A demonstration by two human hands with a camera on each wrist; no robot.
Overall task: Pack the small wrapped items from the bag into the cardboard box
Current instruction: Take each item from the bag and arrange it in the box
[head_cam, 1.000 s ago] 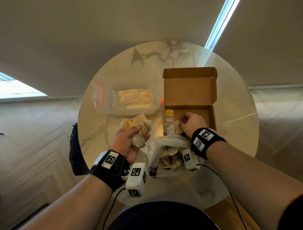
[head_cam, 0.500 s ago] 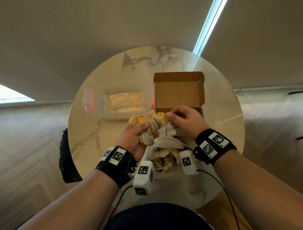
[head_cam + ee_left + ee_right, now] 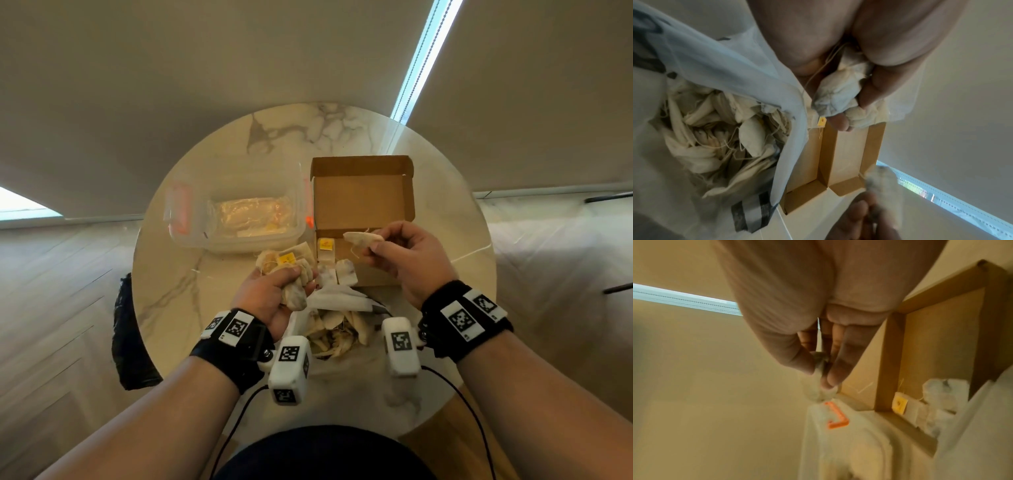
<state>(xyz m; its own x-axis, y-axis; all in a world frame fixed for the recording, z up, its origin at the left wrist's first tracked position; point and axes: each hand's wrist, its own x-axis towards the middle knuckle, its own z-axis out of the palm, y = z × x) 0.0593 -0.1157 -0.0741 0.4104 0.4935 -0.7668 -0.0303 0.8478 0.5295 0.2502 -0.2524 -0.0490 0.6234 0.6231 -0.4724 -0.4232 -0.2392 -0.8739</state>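
Note:
An open cardboard box [image 3: 363, 205] sits on the round marble table, its lid standing up at the back; a few tea bags [image 3: 334, 267] with a yellow tag stand along its left inside wall. My left hand [image 3: 274, 294] grips a bunch of tea bags [image 3: 287, 270] beside the box's front left corner. Over the box's front half, my right hand [image 3: 394, 253] pinches one tea bag [image 3: 363, 238] between thumb and fingers. In front of the box lies a white bag [image 3: 337, 301], open, with several more tea bags [image 3: 719, 129] inside.
A clear plastic container [image 3: 236, 212] with orange clips [image 3: 837, 417] stands left of the box, holding pale packets. A dark object [image 3: 130, 335] hangs off the table's left edge. Cables run from both wrist cameras toward me. Bare marble shows at the back and right.
My right hand has lifted from the bunch, drawing one tea bag up and to the right over the box. My left hand keeps hold of its bunch and has barely shifted.

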